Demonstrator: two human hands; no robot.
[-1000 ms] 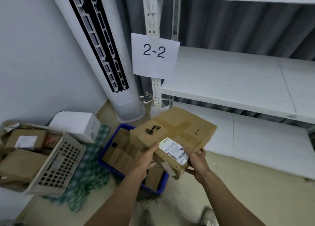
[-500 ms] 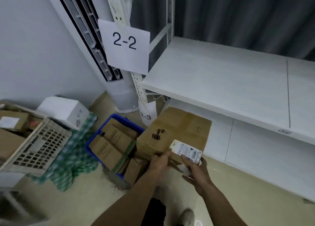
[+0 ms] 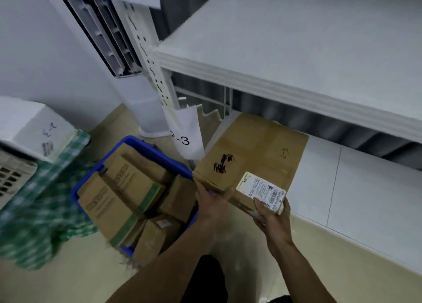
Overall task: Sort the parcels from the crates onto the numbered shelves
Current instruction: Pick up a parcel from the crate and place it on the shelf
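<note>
I hold a flat brown cardboard parcel (image 3: 253,154) with a black scribble, a handwritten number and a white barcode label. My left hand (image 3: 213,205) grips its near left edge and my right hand (image 3: 272,218) grips the near right corner under the label. The parcel's far end reaches over the bottom white shelf (image 3: 356,188), beside the paper sign reading 2-3 (image 3: 185,136). Above it runs the shelf one level up (image 3: 296,51). A blue crate (image 3: 141,147) with several brown parcels sits on the floor to the left.
A white box (image 3: 34,127) stands at the far left next to a beige slotted crate (image 3: 13,175), on a green checked cloth (image 3: 43,216). A white tower air conditioner (image 3: 109,40) rises behind the shelf upright. Beige floor lies below my arms.
The view has dropped and closed in; the 2-2 sign left the top and the 2-3 sign came into view. Both hands carried the parcel down and forward over the bottom shelf.
</note>
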